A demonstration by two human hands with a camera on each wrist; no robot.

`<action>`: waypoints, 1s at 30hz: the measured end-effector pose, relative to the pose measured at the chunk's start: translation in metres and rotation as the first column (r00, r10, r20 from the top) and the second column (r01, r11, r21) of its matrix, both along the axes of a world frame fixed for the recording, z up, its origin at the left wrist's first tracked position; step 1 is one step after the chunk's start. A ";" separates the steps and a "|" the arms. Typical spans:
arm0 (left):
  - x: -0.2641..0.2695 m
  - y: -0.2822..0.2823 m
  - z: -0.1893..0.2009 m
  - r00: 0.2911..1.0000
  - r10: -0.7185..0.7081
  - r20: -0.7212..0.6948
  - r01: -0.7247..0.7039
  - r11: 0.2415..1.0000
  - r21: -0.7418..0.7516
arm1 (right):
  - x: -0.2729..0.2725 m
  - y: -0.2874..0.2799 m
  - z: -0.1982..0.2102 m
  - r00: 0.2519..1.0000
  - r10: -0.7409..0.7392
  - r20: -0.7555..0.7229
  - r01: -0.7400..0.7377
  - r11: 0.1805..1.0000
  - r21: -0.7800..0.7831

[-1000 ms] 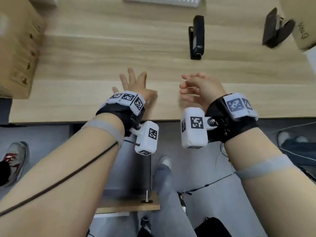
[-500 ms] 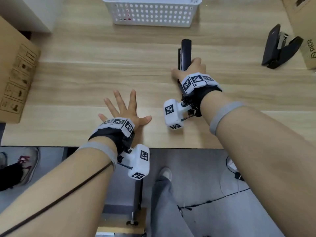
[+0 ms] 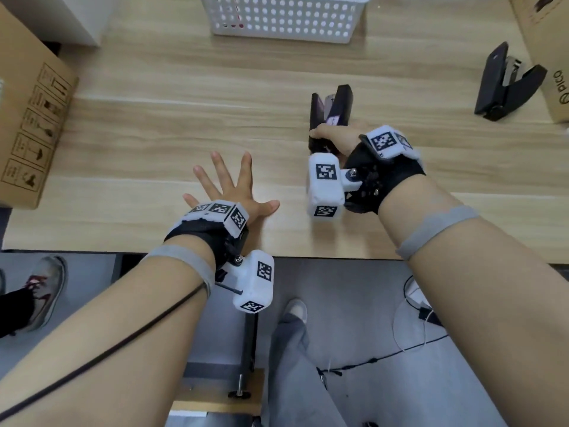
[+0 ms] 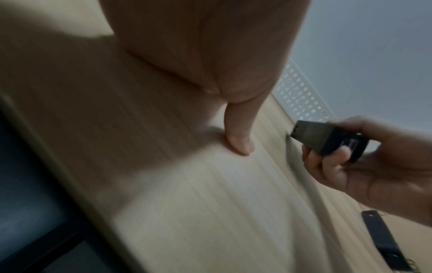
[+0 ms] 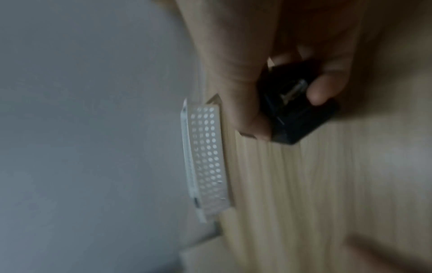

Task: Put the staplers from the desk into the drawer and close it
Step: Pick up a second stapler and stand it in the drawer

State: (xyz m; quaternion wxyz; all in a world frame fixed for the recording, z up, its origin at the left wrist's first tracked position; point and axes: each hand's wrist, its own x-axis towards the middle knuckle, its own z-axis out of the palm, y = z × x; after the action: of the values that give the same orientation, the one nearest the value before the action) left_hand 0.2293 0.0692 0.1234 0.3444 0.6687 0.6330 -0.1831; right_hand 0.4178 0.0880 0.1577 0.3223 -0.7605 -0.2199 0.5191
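My right hand grips the near end of a black stapler at the middle of the wooden desk; its far end is tipped up. The left wrist view shows that stapler held in the right hand above the desk. In the right wrist view the fingers curl round the stapler. My left hand lies flat on the desk near its front edge, fingers spread, holding nothing. A second black stapler lies spread apart at the far right. No drawer shows.
A white perforated basket stands at the back of the desk. A cardboard box sits at the left and another at the right by the second stapler. Below the desk edge are grey floor, cables and feet.
My right hand reached forward to the middle stapler, closed round it and has now tipped it up off the desk. My left hand settled flat on the desk.
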 end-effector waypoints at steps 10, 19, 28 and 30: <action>-0.080 -0.011 0.032 0.407 0.527 0.746 -0.276 0.850 -0.449 | -0.118 -0.089 0.010 0.864 0.245 -0.441 -0.143 0.957 0.251; -0.198 -0.047 0.041 0.420 0.550 0.722 -0.227 0.834 -0.503 | -0.246 -0.116 -0.008 0.796 0.592 0.128 -0.603 0.755 0.260; -0.261 -0.081 -0.021 0.695 0.506 0.511 -0.130 0.787 -0.604 | -0.306 -0.147 -0.072 0.753 0.619 -0.222 -0.644 0.763 -0.057; -0.265 -0.087 -0.048 0.742 0.498 0.450 -0.146 0.774 -0.616 | -0.311 -0.156 -0.099 0.776 0.570 -0.270 -0.617 0.774 -0.141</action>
State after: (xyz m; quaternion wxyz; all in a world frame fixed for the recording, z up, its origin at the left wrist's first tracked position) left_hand -0.0357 -0.0179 0.0751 0.7252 0.4394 0.5253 -0.0718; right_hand 0.1066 -0.0676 0.0587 0.0759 -0.6225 -0.3549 0.6934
